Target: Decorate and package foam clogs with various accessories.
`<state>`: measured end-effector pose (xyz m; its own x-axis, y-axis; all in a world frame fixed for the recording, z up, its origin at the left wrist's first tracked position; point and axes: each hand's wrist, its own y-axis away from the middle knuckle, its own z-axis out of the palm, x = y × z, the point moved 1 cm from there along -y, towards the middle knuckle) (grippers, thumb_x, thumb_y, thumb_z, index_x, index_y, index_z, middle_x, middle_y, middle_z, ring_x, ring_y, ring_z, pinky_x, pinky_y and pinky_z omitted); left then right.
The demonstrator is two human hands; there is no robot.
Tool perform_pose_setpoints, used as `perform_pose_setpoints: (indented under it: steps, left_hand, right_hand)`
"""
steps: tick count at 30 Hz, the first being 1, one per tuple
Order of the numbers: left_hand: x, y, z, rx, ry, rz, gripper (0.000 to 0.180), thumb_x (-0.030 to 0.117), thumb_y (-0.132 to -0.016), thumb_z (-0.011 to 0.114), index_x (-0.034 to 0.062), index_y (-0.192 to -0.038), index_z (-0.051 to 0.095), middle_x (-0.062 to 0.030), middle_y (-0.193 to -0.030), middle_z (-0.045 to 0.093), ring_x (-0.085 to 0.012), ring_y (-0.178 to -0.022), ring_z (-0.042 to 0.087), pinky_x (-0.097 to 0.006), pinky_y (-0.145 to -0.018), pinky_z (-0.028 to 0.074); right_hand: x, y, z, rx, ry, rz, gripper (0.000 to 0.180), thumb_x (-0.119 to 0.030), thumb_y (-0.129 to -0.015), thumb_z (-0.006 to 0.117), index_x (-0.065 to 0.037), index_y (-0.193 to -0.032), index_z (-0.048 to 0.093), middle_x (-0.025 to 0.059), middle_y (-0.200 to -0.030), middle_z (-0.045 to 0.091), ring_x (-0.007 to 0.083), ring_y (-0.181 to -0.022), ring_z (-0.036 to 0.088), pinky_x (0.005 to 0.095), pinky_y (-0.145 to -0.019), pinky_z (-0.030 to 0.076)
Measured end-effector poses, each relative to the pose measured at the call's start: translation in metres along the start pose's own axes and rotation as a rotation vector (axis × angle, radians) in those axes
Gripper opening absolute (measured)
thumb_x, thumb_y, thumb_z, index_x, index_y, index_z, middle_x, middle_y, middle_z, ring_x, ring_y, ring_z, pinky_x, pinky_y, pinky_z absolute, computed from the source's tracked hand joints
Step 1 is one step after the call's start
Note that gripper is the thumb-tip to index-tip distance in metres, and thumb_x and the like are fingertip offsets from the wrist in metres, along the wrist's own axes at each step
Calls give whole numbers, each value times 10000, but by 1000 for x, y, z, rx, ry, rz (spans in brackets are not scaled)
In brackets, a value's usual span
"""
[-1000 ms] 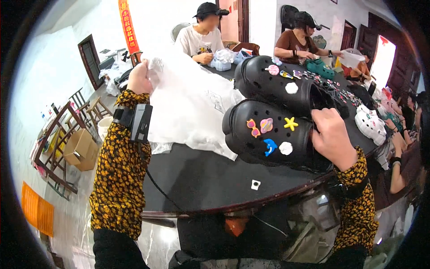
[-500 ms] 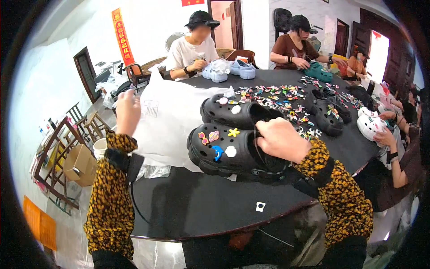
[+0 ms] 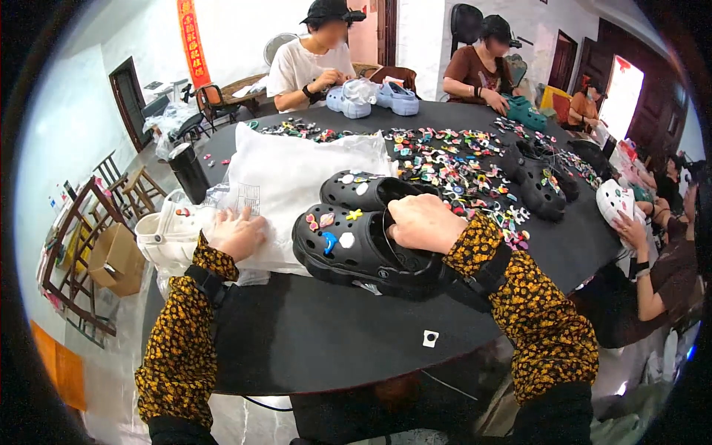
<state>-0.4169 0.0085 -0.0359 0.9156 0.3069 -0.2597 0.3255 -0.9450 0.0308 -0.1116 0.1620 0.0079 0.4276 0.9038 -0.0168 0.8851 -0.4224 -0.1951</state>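
Observation:
A pair of black clogs lies in front of me: the near clog (image 3: 326,252) bears yellow star, blue dolphin, pink and white charms, and the far clog (image 3: 348,194) sits just behind it. My right hand (image 3: 421,222) is closed at the clogs' inner edges, its fingertips partly hidden inside the near one's opening. On a white plastic bag (image 3: 289,163), my left hand (image 3: 236,233) rests with fingers spread. White clogs (image 3: 167,236) stand at the table's left edge, beside that hand.
Many small colourful charms (image 3: 452,167) are scattered over the black table (image 3: 311,326). Another pair of black clogs (image 3: 538,185) stands to the right, a black cylinder (image 3: 189,174) at the left. Across the table, one person handles light blue clogs (image 3: 352,100), another green clogs (image 3: 526,111).
My left hand has come down from the air onto the white bag, which now lies flatter. The white clogs and black cylinder have come into sight. My right hand stays on the black clogs.

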Motion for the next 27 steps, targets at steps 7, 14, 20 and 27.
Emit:
perform_pose_setpoints:
  steps: [7,14,20,27]
  left_hand:
    - [27,35,-48,617,644,147,281,212,-906,563,9,-1093,614,-156,-996,635,-261,-892,630,-387,-814,467]
    - [122,113,-85,93,1450,259,470,325,-974,496,-6,-1290,383,-114,-997,624,-181,-877,629,-304,-746,510]
    - [140,142,-74,-49,2125,106,388,349,-983,464,37,-1213,466,-95,-1067,617,-212,-825,657,-404,-695,560]
    - [143,190,-91,266,1961,9,291,316,-974,493,64,-1118,516,-27,-915,621,-92,-700,610,-231,-524,481]
  right_hand:
    - [-1,32,-34,150,-81,99,251,-226,-788,604,20,-804,555,258,-769,610,428,-779,606,496,-700,477]
    - [-25,71,-48,327,-158,212,258,-193,-803,635,27,-846,509,265,-748,592,444,-758,591,513,-669,455]
    - [-79,126,-42,574,-67,131,182,-123,-746,599,-7,-819,480,177,-754,574,336,-748,577,428,-691,473]
    - [-131,163,-28,519,-403,140,265,-151,-795,629,26,-893,458,238,-782,570,421,-794,569,489,-696,458]
